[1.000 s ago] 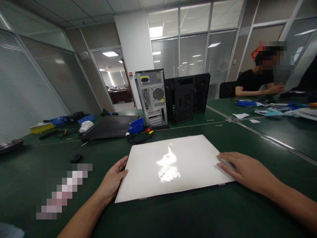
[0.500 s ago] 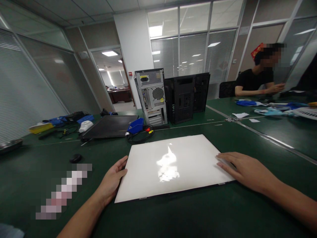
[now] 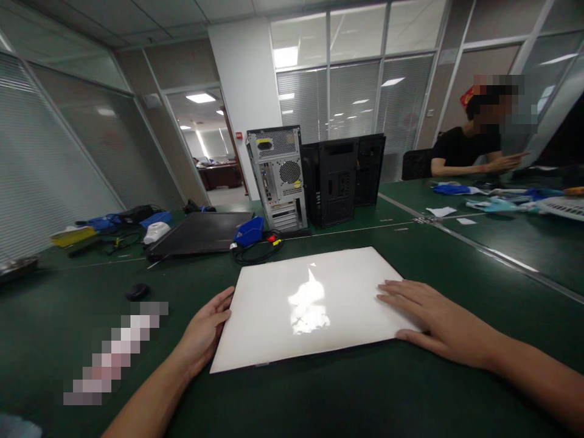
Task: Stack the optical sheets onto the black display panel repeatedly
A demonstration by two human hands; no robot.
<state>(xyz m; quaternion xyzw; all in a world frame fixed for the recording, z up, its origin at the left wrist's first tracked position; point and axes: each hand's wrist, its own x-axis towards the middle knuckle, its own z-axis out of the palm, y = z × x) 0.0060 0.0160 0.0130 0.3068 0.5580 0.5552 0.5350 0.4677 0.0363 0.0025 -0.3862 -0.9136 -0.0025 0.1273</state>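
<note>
- Broadly, a bright office surrounds the work: a glass partition (image 3: pixel 353 100) with blinds stands at the back, and a doorway (image 3: pixel 212 149) opens into another room on the left.
- Across the foreground spreads a dark green bench (image 3: pixel 337 395), smooth and faintly shiny, with pale seams dividing it.
- At its far right sits another person (image 3: pixel 468 152) in a dark top, well apart from the two working hands.
- Toward the back edge, a silver computer case (image 3: pixel 279 176) and a black computer case (image 3: pixel 335 182) stand upright side by side; to their left lies a flat dark screen (image 3: pixel 201 232).
- Nearer, the white panel (image 3: pixel 269 316) lies between the hands, glossy side up, its long axis running left to right with the right end angled slightly away. Whether it rests fully on the bench I cannot tell.
- The right hand (image 3: pixel 438 316) reaches farther over it: fingers spread and laid on the face near the right end, thumb apart at the near edge, nothing gripped.
- The left hand (image 3: pixel 203 334) stays outside, curved against the left edge; its fingers are partly hidden, so how firmly they pinch cannot be told.
- Smallest, a blue tray (image 3: pixel 249 232) and a round black object (image 3: pixel 137 292) sit beyond the panel and off to its left, respectively.
</note>
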